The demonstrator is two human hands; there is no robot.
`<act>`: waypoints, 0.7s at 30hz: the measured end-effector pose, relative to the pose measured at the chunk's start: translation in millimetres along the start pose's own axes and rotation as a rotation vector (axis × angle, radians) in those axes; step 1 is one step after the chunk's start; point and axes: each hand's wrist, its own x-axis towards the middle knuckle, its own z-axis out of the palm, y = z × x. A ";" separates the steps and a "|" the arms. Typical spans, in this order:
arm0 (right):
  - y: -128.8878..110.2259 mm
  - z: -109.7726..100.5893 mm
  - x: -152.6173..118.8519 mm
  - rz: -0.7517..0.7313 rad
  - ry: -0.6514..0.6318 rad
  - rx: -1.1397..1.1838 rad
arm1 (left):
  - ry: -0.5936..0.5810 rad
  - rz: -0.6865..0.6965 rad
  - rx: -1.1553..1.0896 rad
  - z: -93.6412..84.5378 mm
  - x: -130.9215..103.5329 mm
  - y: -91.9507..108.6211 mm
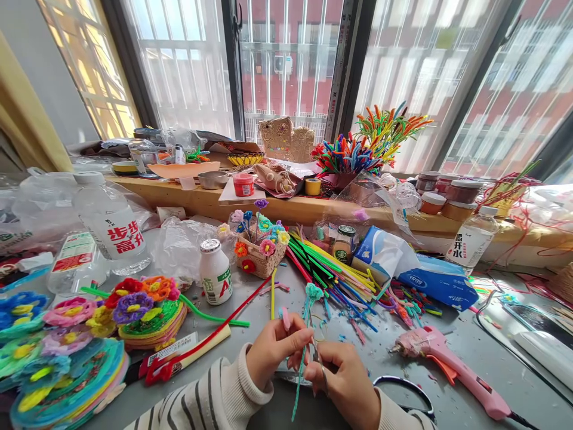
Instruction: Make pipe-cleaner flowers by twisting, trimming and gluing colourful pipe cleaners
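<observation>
Near the front middle of the table, both my hands are at work on a teal pipe cleaner (pixel 296 388). A curled teal piece (pixel 314 292) stands above my fingers. Thumb and fingers of my left hand (pixel 280 349) pinch the pipe cleaner, whose tail hangs down below. My right hand (pixel 347 373) is closed around slim metal scissors (pixel 323 369), with the blades pointing up beside the teal strand; fingers partly hide them. The two hands are close together.
A pink glue gun (pixel 452 364) and a black ring-shaped handle (pixel 405 391) lie to the right. Loose pipe cleaners (pixel 331 272) and a flower basket (pixel 262 260) are ahead. Fuzzy flowers (pixel 134 307), a white bottle (pixel 215 275) and a large clear bottle (pixel 110 227) stand left.
</observation>
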 end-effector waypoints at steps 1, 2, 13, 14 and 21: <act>0.2 -0.2 0.1 0.003 0.013 -0.007 | 0.002 0.003 0.003 -0.2 0.1 0.0; 0.1 -0.4 0.1 0.003 0.025 -0.012 | 0.002 0.010 0.009 -0.3 0.2 0.1; -2.4 -2.0 -0.8 -0.018 -0.054 0.069 | -0.017 -0.010 0.005 -1.7 -2.5 1.8; -1.8 -1.9 -0.7 -0.003 -0.042 0.049 | -0.018 -0.017 -0.003 -2.1 -2.5 1.7; -3.3 -0.6 -0.3 -0.053 -0.050 0.042 | -0.044 0.000 -0.014 -3.1 -2.0 0.3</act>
